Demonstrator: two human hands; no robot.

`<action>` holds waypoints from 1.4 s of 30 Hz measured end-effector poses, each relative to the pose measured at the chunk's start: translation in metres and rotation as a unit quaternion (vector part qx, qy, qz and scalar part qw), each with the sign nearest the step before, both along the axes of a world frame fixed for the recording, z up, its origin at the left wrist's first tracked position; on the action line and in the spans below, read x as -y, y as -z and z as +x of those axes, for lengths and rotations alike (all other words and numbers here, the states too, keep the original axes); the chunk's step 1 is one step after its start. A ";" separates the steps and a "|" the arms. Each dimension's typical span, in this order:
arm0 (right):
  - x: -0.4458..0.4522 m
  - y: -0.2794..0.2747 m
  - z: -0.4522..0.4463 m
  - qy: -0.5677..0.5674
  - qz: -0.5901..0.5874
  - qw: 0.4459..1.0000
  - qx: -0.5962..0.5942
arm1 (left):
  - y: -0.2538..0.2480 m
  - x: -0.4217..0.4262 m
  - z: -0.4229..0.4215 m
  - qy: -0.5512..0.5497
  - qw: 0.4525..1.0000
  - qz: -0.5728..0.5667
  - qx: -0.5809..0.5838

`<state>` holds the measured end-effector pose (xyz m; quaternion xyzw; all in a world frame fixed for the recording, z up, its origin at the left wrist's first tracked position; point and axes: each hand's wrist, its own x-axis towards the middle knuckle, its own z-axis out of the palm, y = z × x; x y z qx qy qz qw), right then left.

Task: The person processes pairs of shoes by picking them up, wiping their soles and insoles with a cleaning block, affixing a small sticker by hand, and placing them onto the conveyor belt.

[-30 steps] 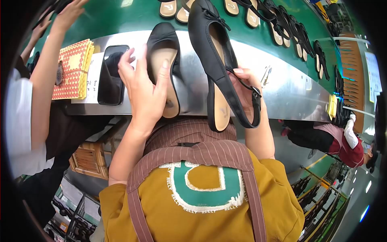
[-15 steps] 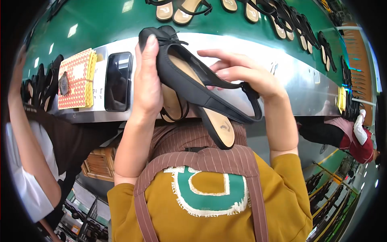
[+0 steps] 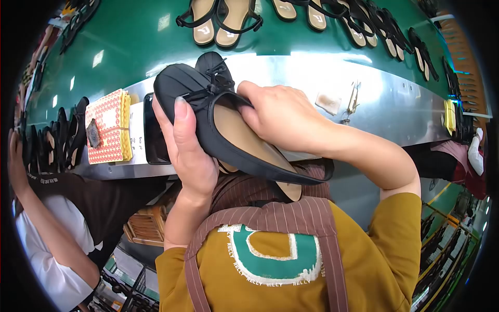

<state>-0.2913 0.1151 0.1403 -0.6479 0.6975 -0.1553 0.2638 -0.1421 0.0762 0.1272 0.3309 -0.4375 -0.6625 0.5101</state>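
Observation:
My left hand (image 3: 192, 151) is closed around a pair of black slingback flats, its thumb on the side of the nearer shoe (image 3: 187, 88). That shoe has a pleated toe, a thin bow and a tan insole. Behind it, the second shoe (image 3: 210, 61) shows its toe and, lower down, part of its tan heel end. My right hand (image 3: 286, 114) is bent over the nearer shoe's opening, with fingers reaching inside its edge beside the bow. Some of those fingertips are hidden in the shoe.
A stack of sticker sheets (image 3: 107, 125) with a dark stone (image 3: 93, 133) lies beside a partly covered phone (image 3: 155, 138). On the metal ledge are a pale pad (image 3: 328, 102) and a small metal tool (image 3: 354, 99). Black sandals (image 3: 228, 21) line the green belt. Another person's arm (image 3: 52, 221) is at left.
My right hand has moved from the rear strap to the front opening and closed there. The pair has shifted left and down, with the nearer shoe covering more of the other.

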 end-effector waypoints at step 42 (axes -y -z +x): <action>-0.050 0.062 -0.017 0.270 0.012 0.843 0.465 | 0.070 0.033 0.051 0.192 0.944 0.057 0.263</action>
